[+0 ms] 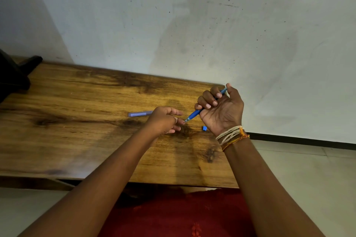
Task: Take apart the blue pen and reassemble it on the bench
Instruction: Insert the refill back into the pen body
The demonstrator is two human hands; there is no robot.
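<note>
My right hand point(221, 108) is closed around the blue pen barrel point(195, 114), held slanted above the wooden bench point(86, 121), tip pointing down-left. My left hand point(164, 120) sits just left of the tip, its fingertips touching or pinching at the tip; whether it grips anything is unclear. The translucent purple-blue cap point(139, 114) lies flat on the bench, partly hidden behind my left hand. A small blue end piece point(204, 128) lies on the bench just below my right palm.
A dark object point(13, 77) stands at the bench's far left end. A white wall runs behind the bench. The bench's right end is under my right hand, with pale floor tiles point(298, 169) beyond. Red cloth point(183, 215) is below the front edge.
</note>
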